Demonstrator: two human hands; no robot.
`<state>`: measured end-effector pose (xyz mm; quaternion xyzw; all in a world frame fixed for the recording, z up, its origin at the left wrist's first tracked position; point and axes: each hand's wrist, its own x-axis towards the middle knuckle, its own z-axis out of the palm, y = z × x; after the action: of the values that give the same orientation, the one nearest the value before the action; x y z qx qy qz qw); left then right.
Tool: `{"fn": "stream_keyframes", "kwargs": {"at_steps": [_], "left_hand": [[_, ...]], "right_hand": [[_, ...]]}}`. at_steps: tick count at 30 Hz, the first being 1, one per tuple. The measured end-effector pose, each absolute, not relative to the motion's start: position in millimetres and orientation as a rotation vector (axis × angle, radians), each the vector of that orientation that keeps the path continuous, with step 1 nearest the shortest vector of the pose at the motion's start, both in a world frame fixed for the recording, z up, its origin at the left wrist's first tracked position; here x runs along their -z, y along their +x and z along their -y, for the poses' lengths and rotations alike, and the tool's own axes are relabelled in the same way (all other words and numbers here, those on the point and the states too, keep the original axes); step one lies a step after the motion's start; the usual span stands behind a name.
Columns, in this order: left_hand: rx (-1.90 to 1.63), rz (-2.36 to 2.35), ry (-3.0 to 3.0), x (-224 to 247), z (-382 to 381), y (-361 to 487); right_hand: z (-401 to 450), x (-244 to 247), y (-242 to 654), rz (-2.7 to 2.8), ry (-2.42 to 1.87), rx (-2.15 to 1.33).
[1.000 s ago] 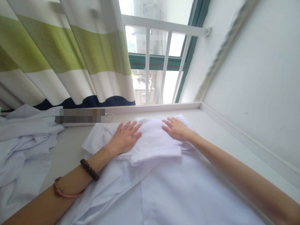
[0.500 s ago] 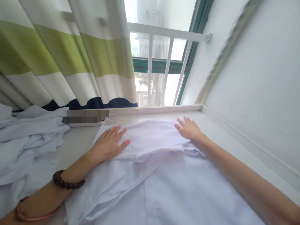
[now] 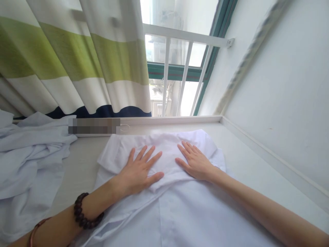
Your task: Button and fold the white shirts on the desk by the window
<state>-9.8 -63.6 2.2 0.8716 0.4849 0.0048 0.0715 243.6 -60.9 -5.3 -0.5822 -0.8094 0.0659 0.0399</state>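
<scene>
A white garment (image 3: 190,209) lies spread over the pale surface in front of me, its far end folded over on itself. On the left of this folded part, my left hand (image 3: 140,173) rests flat with its fingers spread. My right hand (image 3: 194,160) presses on the same folded part further right, palm down and fingers stretched out. Neither hand grips the cloth. Small wrinkles run through the fabric between and around the hands. Dark beads (image 3: 83,214) circle my left wrist.
More crumpled white cloth (image 3: 33,161) is heaped at the left. Behind it sits a blurred-out flat object (image 3: 95,127) by the ledge. A striped curtain (image 3: 115,61), a white window railing (image 3: 185,33) and a white wall (image 3: 290,79) bound the surface (image 3: 77,164).
Both hands have slid inward and nearer to me across the folded cloth, coming closer together. The far edge of the fold is more rumpled, and its corners now show.
</scene>
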Motion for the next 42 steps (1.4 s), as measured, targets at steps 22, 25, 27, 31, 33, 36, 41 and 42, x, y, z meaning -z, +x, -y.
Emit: {"fn": "stream_keyframes", "kwargs": {"at_steps": [22,25,27,31,33,36,41,42], "left_hand": [[-0.021,-1.706,2.593,-1.0,-21.2,-30.1],[-0.047,-1.744,2.578,1.5,-19.7,-45.4],[-0.082,-1.761,2.573,4.4,-19.3,-53.0],[-0.190,-1.753,2.569,6.5,-18.9,-61.4],[-0.240,-1.750,2.625,1.3,-17.6,-66.0],[-0.275,-1.961,2.705,-17.4,-15.2,-77.7],[-0.041,-2.397,2.157,-52.8,-20.0,-104.1],[0.040,-2.356,2.083,-56.6,-21.6,-108.7]], "right_hand": [[-46.9,10.5,276.8,1.903,-2.298,-0.252],[-46.9,12.8,277.6,1.861,-2.312,-0.247],[-45.6,14.6,278.5,1.816,-2.327,-0.236],[-41.3,11.9,286.3,1.738,-2.320,-0.197],[-39.5,6.3,295.4,1.650,-2.327,-0.151],[-38.7,-4.3,314.8,1.499,-2.342,-0.148],[-38.5,-17.8,339.6,1.474,-2.229,-0.508],[-37.9,-20.3,341.9,1.463,-2.187,-0.587]]}}
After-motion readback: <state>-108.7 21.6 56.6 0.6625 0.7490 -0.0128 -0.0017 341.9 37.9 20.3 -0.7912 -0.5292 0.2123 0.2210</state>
